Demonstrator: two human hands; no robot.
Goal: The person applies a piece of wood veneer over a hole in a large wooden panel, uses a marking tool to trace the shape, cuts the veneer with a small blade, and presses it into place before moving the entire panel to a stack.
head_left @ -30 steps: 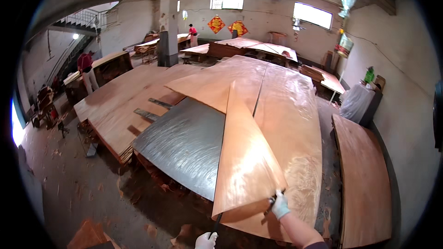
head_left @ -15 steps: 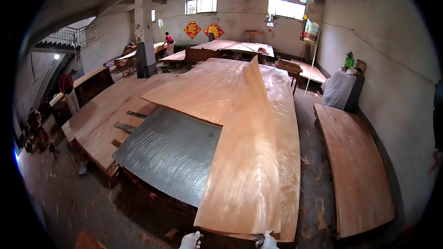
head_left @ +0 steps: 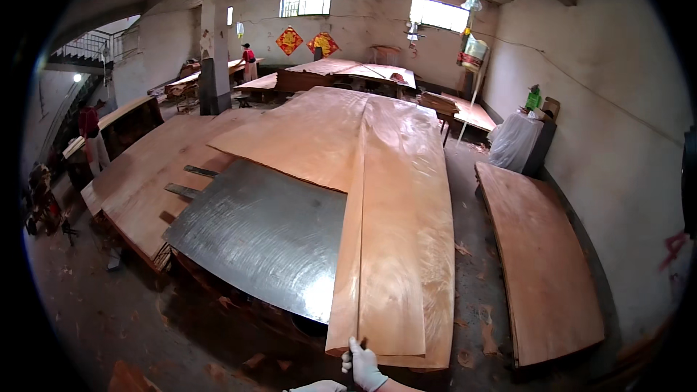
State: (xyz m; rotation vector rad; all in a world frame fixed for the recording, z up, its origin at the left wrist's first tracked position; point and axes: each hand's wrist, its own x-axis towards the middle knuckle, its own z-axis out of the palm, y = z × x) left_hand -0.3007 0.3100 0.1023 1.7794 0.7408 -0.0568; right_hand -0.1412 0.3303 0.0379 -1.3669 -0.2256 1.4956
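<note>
My right hand [head_left: 363,366], in a white glove, is closed on something small and dark at the near end of a long pale veneer sheet [head_left: 388,276]. A narrow fold or seam runs lengthwise along that sheet. My left hand [head_left: 318,386], also gloved, is low at the picture's edge beside the right one, its fingers mostly cut off. Left of the sheet lies a shiny dark metal plate [head_left: 254,232] on the stack, with another broad veneer sheet [head_left: 298,131] above it.
A wooden sheet stack [head_left: 152,174] adjoins on the left; another [head_left: 537,261] lies along the right wall beyond a floor strip. A pillar [head_left: 214,72], more stacks [head_left: 348,69] and a plastic-covered stand [head_left: 512,141] are farther back. Two co-workers [head_left: 91,138] [head_left: 248,62] stand at the left and back.
The raised, twisted veneer sheet has come down flatter and straight. My right hand has moved left along its near end; my left hand has dropped lower. The view has shifted slightly.
</note>
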